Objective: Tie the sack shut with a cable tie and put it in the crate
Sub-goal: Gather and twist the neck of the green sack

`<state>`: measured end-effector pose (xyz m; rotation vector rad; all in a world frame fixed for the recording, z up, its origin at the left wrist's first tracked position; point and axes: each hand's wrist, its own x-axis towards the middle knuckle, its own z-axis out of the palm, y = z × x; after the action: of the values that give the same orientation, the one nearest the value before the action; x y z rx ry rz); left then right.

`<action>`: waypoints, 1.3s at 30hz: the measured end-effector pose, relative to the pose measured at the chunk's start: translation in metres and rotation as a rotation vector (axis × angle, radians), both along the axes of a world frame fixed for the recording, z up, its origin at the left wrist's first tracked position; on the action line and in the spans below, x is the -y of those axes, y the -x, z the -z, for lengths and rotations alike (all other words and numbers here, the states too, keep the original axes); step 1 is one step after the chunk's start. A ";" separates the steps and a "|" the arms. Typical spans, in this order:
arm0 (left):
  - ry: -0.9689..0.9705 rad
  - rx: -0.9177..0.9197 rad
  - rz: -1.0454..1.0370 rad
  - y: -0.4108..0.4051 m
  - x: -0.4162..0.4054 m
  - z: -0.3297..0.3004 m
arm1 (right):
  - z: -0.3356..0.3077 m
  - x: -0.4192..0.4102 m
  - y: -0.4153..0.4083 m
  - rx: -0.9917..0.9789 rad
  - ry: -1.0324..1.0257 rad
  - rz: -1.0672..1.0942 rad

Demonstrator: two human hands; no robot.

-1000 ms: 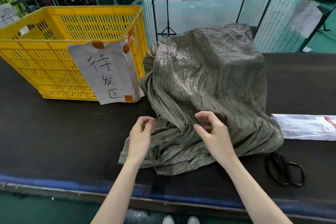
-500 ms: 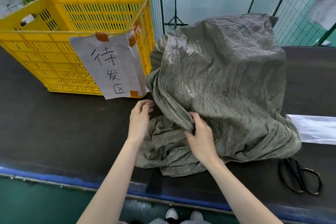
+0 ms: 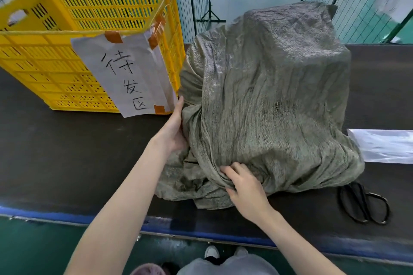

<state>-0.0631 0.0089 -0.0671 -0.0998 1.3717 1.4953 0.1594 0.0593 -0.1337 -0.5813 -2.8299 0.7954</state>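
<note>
On black table (image 3: 67,152), left hand (image 3: 174,127) flat against sack (image 3: 268,96); right hand (image 3: 243,187) grip bunches its fabric

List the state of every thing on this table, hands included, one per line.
sack: bulging, mouth loose and untied, on the table beside the crate.
crate: upright, open-topped, paper sign taped to its front.
scissors: closed, lying flat to the right of the sack.
plastic bag: flat on the table, at the right edge.
left hand: open, palm against the sack's side.
right hand: fingers pinching folds of sack cloth.
</note>
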 end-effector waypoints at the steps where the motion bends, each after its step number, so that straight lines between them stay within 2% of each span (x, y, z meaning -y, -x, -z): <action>1: 0.001 0.010 0.040 -0.002 -0.002 -0.002 | 0.002 0.000 -0.001 0.010 -0.010 -0.005; 6: 0.067 -0.092 0.264 0.004 -0.013 -0.016 | 0.006 0.001 -0.004 0.076 -0.085 -0.049; 10: 0.182 -0.274 0.449 -0.006 -0.022 -0.023 | 0.006 0.001 -0.008 0.079 -0.178 -0.080; 12: 0.208 -0.382 0.478 -0.016 -0.023 -0.019 | 0.003 -0.001 -0.007 0.097 -0.179 -0.098; 14: 0.178 -0.412 0.415 -0.027 -0.020 -0.011 | -0.004 -0.006 -0.007 0.121 -0.069 -0.104; 18: 0.034 -0.325 0.196 -0.046 -0.007 0.011 | -0.033 -0.019 -0.010 0.010 0.156 -0.063; 20: 0.003 -0.292 0.137 -0.053 0.000 0.022 | -0.050 -0.025 -0.013 0.018 0.149 -0.131; 23: 0.006 -0.276 0.101 -0.063 0.014 0.032 | -0.073 -0.034 -0.014 0.143 -0.007 -0.292; 26: 0.070 -0.322 0.083 -0.069 0.029 0.042 | -0.091 -0.043 -0.012 0.152 0.011 -0.337; 29: 0.106 -0.278 0.057 -0.073 0.040 0.058 | -0.095 -0.052 -0.006 0.007 0.060 -0.232; 34: 0.048 -0.237 -0.091 -0.104 0.045 0.044 | -0.083 -0.052 0.005 -0.339 -0.264 0.145; 36: 0.053 -0.091 -0.151 -0.109 0.050 0.055 | -0.077 -0.052 0.011 -0.282 -0.297 0.282; 39: 0.108 0.112 -0.086 -0.110 0.061 0.068 | -0.061 -0.055 0.019 0.015 -0.042 0.325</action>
<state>0.0467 -0.0516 -0.1353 -0.3098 1.3714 1.4637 0.1408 0.1142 -0.0727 -1.0093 -2.6553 0.6713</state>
